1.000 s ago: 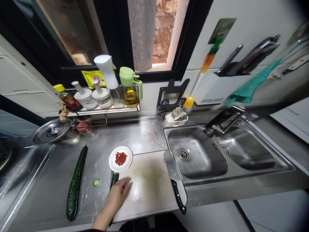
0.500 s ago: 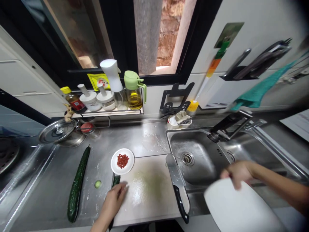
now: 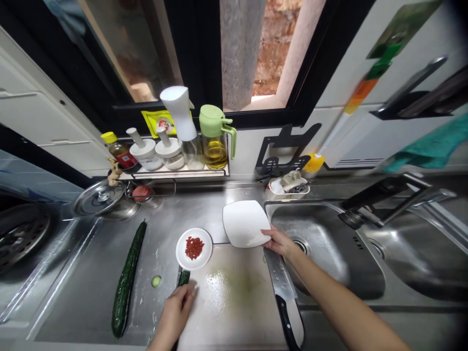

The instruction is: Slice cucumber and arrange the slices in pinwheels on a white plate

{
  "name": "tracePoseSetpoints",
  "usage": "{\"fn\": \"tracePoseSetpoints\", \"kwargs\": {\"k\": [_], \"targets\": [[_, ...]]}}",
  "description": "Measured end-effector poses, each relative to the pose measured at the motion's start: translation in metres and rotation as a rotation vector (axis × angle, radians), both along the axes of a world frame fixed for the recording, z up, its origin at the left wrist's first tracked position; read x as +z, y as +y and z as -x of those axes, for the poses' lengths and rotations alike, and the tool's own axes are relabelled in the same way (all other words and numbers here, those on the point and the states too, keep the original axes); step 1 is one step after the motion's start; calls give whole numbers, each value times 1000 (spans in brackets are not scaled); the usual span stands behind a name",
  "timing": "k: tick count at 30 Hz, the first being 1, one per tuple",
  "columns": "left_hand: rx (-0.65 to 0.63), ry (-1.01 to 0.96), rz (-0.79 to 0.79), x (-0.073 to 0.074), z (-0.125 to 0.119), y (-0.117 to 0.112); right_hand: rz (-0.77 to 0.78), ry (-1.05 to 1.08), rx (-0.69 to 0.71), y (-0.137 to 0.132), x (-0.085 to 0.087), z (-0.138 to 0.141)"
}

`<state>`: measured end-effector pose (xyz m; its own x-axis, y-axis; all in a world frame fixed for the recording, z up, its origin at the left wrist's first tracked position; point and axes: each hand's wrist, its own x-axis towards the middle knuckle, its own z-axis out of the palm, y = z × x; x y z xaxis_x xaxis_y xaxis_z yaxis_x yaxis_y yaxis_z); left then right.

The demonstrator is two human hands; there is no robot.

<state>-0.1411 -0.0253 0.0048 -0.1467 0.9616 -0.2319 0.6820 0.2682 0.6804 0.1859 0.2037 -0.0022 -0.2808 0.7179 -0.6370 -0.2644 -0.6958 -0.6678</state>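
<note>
My right hand (image 3: 277,241) is closed on the right corner of a white square plate (image 3: 245,222), above the counter at the back edge of the cutting board (image 3: 201,321). My left hand (image 3: 176,307) curls over a dark green cucumber (image 3: 184,278) at the board's left edge, hiding most of it. Beyond that hand sits a small white round plate (image 3: 180,252) with chopped red pieces (image 3: 194,247). A kitchen knife (image 3: 283,287) with a black handle lies along the board's right side. Wet greenish stains mark the board's middle.
A whole cucumber (image 3: 127,282) and a cut cucumber end (image 3: 156,281) lie on the steel counter to the left. The sink (image 3: 329,258) and black faucet (image 3: 373,202) are at right. Behind, a shelf holds an oil bottle (image 3: 215,146) and seasoning jars (image 3: 170,153).
My right hand has carried the white square plate from over the sink's front, at lower right, leftward and away from me to the board's back edge. My left hand stays on the cucumber.
</note>
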Motion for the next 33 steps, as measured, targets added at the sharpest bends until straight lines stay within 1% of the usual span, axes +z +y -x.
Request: {"fn": "tracePoseSetpoints", "kwargs": {"k": [2,4,12,20,25,29,33], "targets": [[-3,0,-6,-1,0,0,-9,2,-31,-1,-10,13],[-8,-3,-13,-2,0,0,-11,2,-59,-1,-14,22],[-3,-22,-6,-2,-5,-1,-15,-29,-126,-4,-21,33],[-2,0,-23,-2,-4,-1,-44,-123,-110,-5,-25,40],[-20,-3,-23,-1,-5,-1,-109,-297,-86,-3,-28,42],[-17,-11,-31,0,-5,0,-182,-515,-53,1,-30,40],[-13,-17,-44,0,-4,0,-246,-746,30,7,-29,36]]}}
